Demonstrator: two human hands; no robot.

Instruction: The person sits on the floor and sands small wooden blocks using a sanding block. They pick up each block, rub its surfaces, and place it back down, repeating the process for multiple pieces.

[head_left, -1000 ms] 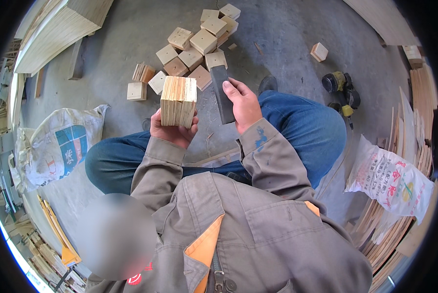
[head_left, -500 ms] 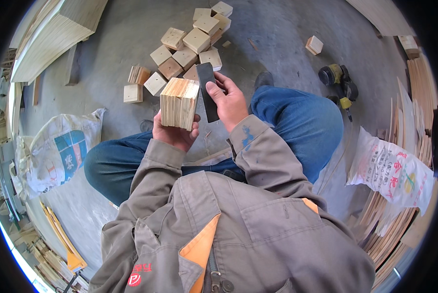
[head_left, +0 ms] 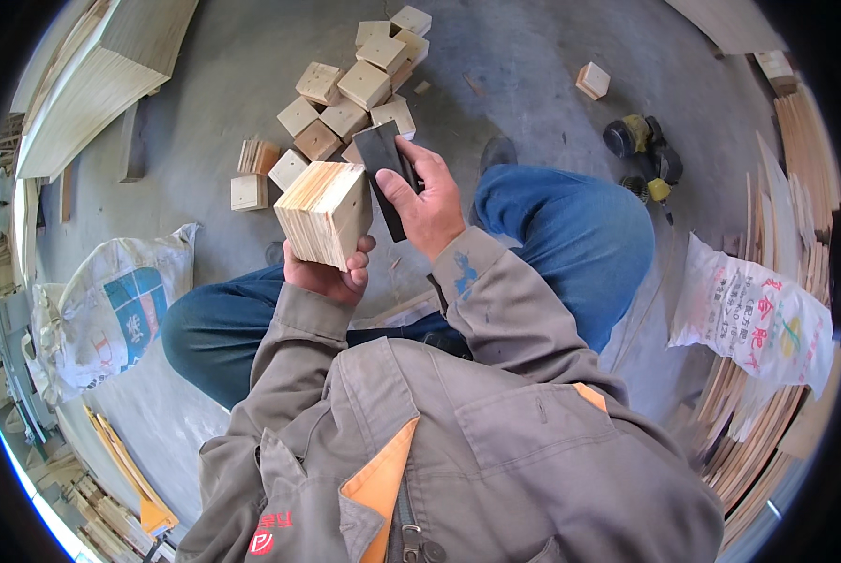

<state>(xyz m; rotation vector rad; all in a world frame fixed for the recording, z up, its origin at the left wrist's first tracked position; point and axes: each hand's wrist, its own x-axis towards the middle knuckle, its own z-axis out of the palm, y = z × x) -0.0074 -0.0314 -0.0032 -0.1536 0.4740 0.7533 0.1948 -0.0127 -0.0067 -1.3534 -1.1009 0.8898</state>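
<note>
My left hand [head_left: 331, 274] is closed around the lower part of a plywood block [head_left: 322, 214], whose layered edges face me. Its smoother right face is turned partly up toward my right hand [head_left: 425, 195]. That hand grips a dark, flat sanding block [head_left: 385, 174], thumb on the near side and fingers behind. The sanding block stands tilted right beside the plywood block's right face; whether they touch I cannot tell. Beyond both hands lies a heap of similar wooden blocks [head_left: 364, 84] on the concrete floor, several with a small hole in the top.
One wooden block [head_left: 593, 81] lies apart at the far right, near a yellow-and-black power tool [head_left: 646, 150]. White sacks lie on both sides, a left sack [head_left: 111, 300] and a right sack [head_left: 754, 314]. Plywood sheets [head_left: 111, 84] and wood strips [head_left: 805, 178] line the edges.
The plywood block has turned in my left hand and moved slightly left and nearer, showing more of its right face. My right hand with the sanding block has shifted a little left.
</note>
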